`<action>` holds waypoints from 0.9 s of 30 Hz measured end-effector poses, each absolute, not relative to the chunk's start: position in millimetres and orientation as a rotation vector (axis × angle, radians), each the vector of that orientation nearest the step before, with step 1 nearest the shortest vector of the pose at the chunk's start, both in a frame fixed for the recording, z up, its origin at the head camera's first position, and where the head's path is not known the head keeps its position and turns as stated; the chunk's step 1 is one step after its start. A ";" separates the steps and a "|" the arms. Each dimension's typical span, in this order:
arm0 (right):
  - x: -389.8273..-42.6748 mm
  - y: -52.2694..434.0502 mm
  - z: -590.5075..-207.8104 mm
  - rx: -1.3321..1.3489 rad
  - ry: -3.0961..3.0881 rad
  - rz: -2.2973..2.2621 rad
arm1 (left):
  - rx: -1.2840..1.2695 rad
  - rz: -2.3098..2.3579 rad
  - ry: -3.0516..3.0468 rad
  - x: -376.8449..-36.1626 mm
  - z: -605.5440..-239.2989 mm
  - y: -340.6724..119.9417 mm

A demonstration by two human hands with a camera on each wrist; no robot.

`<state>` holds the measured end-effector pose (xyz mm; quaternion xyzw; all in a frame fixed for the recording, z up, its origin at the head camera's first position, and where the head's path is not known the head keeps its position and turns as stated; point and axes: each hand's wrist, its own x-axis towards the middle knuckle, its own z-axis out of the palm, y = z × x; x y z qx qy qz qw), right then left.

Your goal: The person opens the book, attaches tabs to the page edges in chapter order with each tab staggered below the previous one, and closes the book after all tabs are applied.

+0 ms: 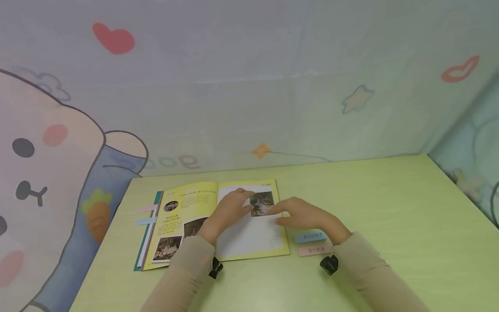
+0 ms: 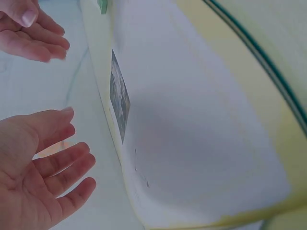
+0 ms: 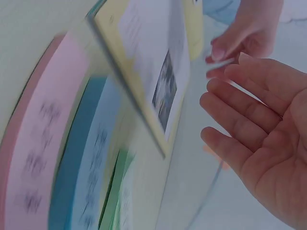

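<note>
An open book with yellow-edged pages lies on the table, its right page mostly white with a small picture near the top. My left hand hovers over that right page, just left of the picture, with fingers loosely bent and nothing held. From the right, my right hand reaches toward the picture across the book's edge. In the right wrist view its fingers are spread and hold nothing. A blue paper strip and a pink paper strip with handwriting lie beside the book.
A green strip shows past the blue one in the right wrist view. Pink and blue tabs stick out of the book's left side. The pale green table meets a cartoon-printed cloth backdrop at its far edge.
</note>
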<state>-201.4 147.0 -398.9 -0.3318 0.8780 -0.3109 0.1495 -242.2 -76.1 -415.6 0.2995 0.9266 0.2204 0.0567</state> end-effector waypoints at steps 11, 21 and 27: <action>-189.6 212.0 -412.4 -0.719 2.615 -1.032 | 1.039 0.799 2.675 -234.4 -424.1 -51.2; -182.2 239.7 -428.8 -0.595 2.699 -1.043 | 0.989 0.858 2.569 -224.9 -433.0 -22.5; -187.2 247.0 -434.6 -0.606 2.679 -1.053 | 0.971 0.909 2.505 -223.6 -431.9 -8.6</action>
